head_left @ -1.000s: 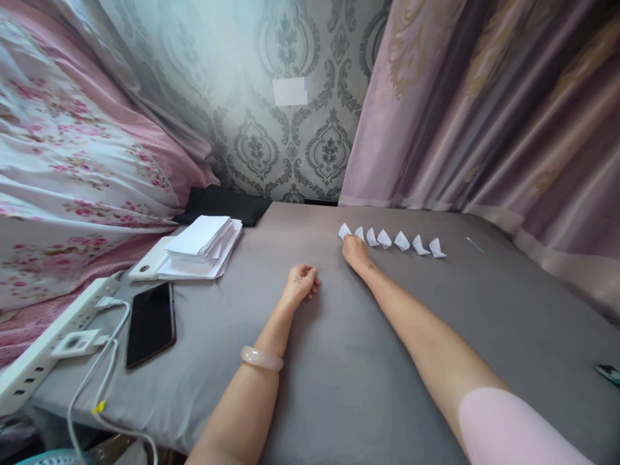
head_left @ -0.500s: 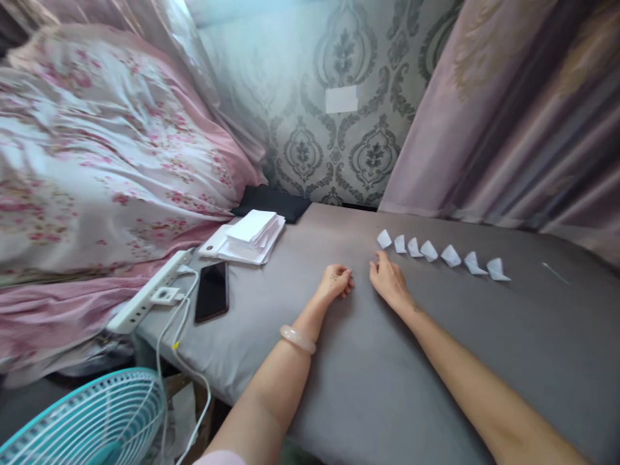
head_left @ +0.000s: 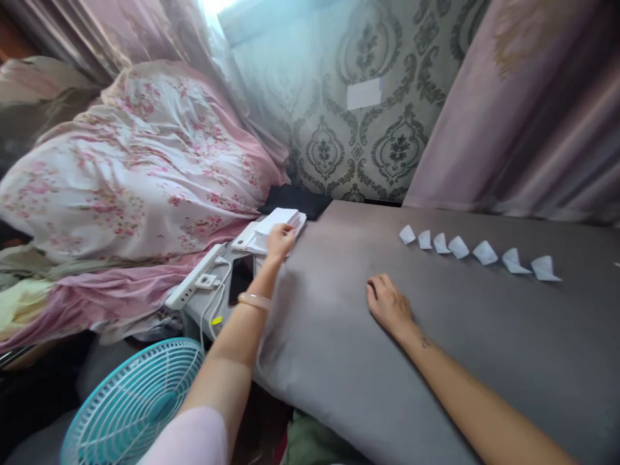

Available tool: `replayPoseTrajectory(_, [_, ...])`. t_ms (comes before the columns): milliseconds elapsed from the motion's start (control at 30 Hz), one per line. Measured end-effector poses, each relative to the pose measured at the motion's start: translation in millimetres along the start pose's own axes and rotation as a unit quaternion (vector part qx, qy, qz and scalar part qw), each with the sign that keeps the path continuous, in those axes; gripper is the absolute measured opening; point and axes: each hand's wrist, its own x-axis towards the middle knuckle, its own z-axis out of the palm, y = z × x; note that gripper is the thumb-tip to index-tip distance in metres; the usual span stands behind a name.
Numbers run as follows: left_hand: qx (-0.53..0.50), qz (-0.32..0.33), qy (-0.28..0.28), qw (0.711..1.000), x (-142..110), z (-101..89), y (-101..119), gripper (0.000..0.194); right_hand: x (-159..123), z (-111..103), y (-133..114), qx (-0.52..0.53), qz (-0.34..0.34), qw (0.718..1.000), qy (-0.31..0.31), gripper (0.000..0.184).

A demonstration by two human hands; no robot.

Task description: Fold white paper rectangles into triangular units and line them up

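My left hand (head_left: 279, 243) reaches out to the stack of white paper sheets (head_left: 285, 219) at the far left of the grey table (head_left: 484, 336); its fingers rest on the stack's near edge, and whether they grip a sheet is not visible. A pale bangle sits on that wrist. My right hand (head_left: 386, 303) lies flat on the grey cloth with fingers loosely apart, holding nothing. A row of several small folded white paper pieces (head_left: 477, 252) stands beyond it, to the right.
A black phone (head_left: 240, 284) and a white power strip (head_left: 196, 286) with cables lie left of the stack. A teal fan (head_left: 130, 400) stands below the table's corner. Floral bedding (head_left: 130, 168) lies left; curtains hang right.
My left hand moved from the table's middle out to the paper stack. My right hand drew back from the row of folded pieces. The view swung left.
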Motion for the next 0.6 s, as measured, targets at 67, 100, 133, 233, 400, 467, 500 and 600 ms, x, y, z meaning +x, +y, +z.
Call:
replayPoseTrajectory(67, [0.027,0.007,0.019,0.999,21.5,-25.9,-11.6,0.022,0.2,-1.7,-3.2,-0.010,0.009,1.000,-0.004,0.022])
replayPoseTrajectory(100, [0.046,0.007,0.025,0.999,31.8,-35.2,-16.8,0.026,0.2,-2.8,-3.7,-0.011,0.006,1.000,-0.005,0.022])
replayPoseTrajectory(133, [0.098,0.012,0.024,0.995,41.2,-42.4,-21.5,0.031,0.2,-4.0,-3.4,-0.012,0.006,1.000,-0.006,0.022])
replayPoseTrajectory(233, [0.175,0.022,-0.013,0.984,61.1,-57.4,-30.6,0.042,-0.7,-7.2,0.3,-0.002,0.004,1.000,-0.007,0.022])
replayPoseTrajectory(400, [0.188,0.018,-0.050,0.981,71.0,-80.8,-34.6,0.051,0.5,-6.6,4.7,0.008,0.022,1.000,-0.004,0.021])
replayPoseTrajectory(467, [0.190,0.013,-0.071,0.979,72.2,-88.1,-35.7,0.053,1.7,-5.2,4.4,0.014,0.016,1.000,-0.004,0.021])
replayPoseTrajectory(500, [0.190,0.012,-0.085,0.978,72.6,-90.7,-36.2,0.053,2.0,-4.7,4.0,0.017,0.015,1.000,-0.005,0.021])
replayPoseTrajectory(600, [0.190,0.019,-0.133,0.973,73.2,-94.0,-36.4,0.048,1.6,-3.8,3.5,0.025,0.016,1.000,-0.005,0.021])
